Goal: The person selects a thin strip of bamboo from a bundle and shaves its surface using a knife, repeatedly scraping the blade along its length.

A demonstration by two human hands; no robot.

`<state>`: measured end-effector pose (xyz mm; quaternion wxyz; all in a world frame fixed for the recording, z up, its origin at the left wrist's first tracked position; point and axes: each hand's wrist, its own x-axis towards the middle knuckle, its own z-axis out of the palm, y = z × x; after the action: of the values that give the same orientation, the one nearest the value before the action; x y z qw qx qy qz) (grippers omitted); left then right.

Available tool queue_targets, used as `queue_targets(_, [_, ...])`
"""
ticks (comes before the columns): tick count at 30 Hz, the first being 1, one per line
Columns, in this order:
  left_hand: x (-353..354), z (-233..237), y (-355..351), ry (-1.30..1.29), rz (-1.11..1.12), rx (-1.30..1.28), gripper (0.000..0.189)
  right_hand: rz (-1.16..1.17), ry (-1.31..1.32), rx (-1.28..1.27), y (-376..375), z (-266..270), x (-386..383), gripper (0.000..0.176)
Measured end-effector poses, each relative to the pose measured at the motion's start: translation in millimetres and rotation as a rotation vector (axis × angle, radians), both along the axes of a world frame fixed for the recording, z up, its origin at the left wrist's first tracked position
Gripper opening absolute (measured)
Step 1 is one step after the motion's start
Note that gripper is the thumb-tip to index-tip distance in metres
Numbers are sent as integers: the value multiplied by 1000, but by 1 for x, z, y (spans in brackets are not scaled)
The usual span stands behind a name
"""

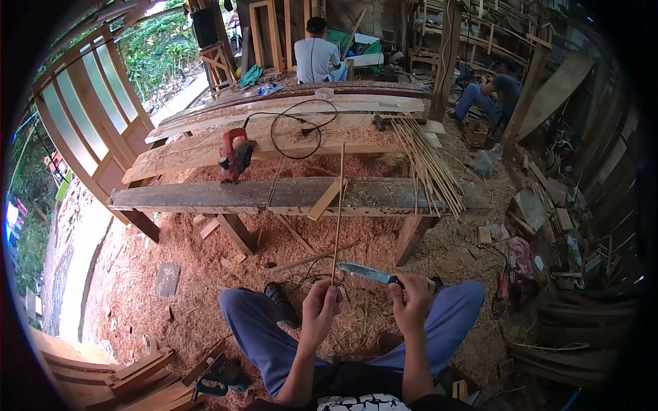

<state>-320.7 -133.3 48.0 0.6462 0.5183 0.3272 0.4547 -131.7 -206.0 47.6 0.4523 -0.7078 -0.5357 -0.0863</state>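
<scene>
From the head camera, you hold one thin pale wooden strip [338, 219] and one knife with a bluish steel blade [367, 272].

The fingers of your left hand [321, 305] are clamped on the strip's lower end. From there it rises straight up and away from them, and its far end crosses the long dark plank table [205, 195] ahead.

The fingers of your right hand [411, 301] are closed round the knife handle. The blade points left, and its tip reaches the strip just above your left fingers. Whether the steel actually touches the wood I cannot tell.

Well beyond both sets of fingers, the table carries:
- one red electric planer [235, 156], off to the left
- one looped black cable [295, 130], behind the planer
- one fanned bundle of thin pale strips [432, 164], up to the right of your right fingers, with too many strips to count

Wood shavings [205, 253] cover the floor under your knees. Two other people sit far behind the table, one in a white shirt [317, 58] and one in a dark shirt [504, 89].
</scene>
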Motion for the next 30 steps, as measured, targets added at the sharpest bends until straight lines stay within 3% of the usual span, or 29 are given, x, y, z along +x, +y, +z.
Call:
queue_targets(5, [-5,-1,-1,-79,-12,-35,22,-82,54,25,-4,-10,9,38])
queue_targets(8, [-2,6,-6,-69,-1,-124,21,77,46,51,-3,-8,-4,39])
queue_targets(10, [0,-1,-7,101,-15,84,20,91,52,38,0,-4,-9,39])
queue_targets(15, [0,0,-13,120,-23,168,20,156,0,109,14,7,-17,39])
queue_targets(19, [0,4,-17,376,32,236,19,162,-46,116,23,9,-18,36])
queue_targets(24, [-13,-13,-15,490,126,314,18,3,-62,125,29,14,-4,37])
queue_targets(28, [-20,-18,-12,538,161,378,17,5,-76,102,36,4,3,36])
queue_targets(30, [-22,-19,-10,563,177,407,16,-156,-51,88,40,-8,16,38])
